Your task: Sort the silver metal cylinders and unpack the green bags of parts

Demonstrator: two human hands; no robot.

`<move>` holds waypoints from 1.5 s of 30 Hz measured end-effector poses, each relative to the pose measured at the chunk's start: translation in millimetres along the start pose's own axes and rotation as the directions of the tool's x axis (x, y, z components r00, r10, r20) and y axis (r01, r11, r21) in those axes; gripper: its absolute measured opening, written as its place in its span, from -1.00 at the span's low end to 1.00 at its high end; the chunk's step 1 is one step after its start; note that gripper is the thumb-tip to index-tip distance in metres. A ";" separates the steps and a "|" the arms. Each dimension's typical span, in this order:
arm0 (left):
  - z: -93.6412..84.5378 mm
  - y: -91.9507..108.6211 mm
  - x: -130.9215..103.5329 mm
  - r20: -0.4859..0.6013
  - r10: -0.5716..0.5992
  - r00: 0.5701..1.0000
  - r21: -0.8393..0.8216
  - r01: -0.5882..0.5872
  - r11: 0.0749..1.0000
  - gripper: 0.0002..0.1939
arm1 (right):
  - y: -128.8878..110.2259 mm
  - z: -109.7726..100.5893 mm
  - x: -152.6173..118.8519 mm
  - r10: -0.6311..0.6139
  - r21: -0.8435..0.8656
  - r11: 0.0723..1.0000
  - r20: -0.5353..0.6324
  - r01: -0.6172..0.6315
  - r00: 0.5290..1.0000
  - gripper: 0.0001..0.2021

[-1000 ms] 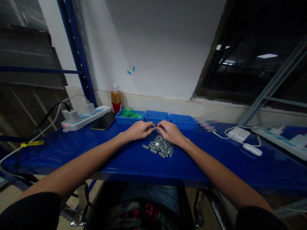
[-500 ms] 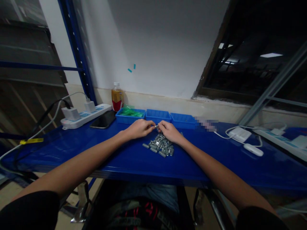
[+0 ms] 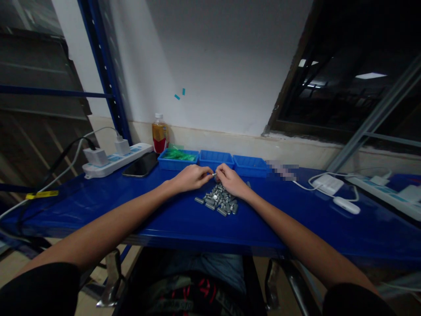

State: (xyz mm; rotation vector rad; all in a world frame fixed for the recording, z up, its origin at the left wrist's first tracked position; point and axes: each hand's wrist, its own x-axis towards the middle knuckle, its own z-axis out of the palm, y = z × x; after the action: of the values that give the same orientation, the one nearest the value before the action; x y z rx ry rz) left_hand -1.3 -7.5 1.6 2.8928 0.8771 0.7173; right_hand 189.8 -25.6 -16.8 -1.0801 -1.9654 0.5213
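A small silvery metal piece point(image 3: 214, 174) bridges the fingertips of both hands, just above the blue table. My left hand point(image 3: 194, 177) pinches one end of it between thumb and forefinger. At its other end, the fingers of my right hand point(image 3: 229, 179) are closed on it. Beneath and in front of my right hand lies a loose heap of small grey metal cylinders point(image 3: 221, 199), partly covered by that hand. The finer shape of the held piece is too small to make out.
Three blue trays line the back: one with green plastic pieces point(image 3: 178, 154), a middle tray point(image 3: 216, 158) and a right tray point(image 3: 250, 166). Left of them are a drink bottle point(image 3: 159, 135), a phone point(image 3: 140, 165) and a power strip point(image 3: 118, 159). White adapter point(image 3: 329, 184) and cables lie right.
Both hands hold nearly the same pose over the heap, with the piece still between the fingertips. My right fingers have shifted very slightly. The whole view has drifted a few pixels.
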 end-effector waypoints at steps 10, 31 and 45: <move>1.4 1.9 0.3 -0.009 0.010 1.000 -0.013 -0.010 1.000 -0.72 | 2.0 9.9 0.5 0.085 0.315 0.946 -0.010 -0.078 0.996 -0.91; 2.7 0.5 -0.4 -0.006 0.020 1.000 0.025 -0.020 0.999 -0.74 | -2.1 9.5 -3.9 -0.172 -0.128 0.979 -0.081 0.161 0.982 -0.96; -1.3 1.2 1.3 -0.015 -0.059 0.998 -0.178 0.056 0.982 -0.71 | -8.0 -15.0 -4.1 -0.387 -0.332 0.872 -0.014 0.360 0.922 -0.87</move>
State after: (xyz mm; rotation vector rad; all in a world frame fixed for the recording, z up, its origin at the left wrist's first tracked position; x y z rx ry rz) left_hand -0.2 -7.9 3.5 2.6980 0.8476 0.7777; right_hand 199.2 -33.8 -4.5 -0.8585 -2.1654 -0.0600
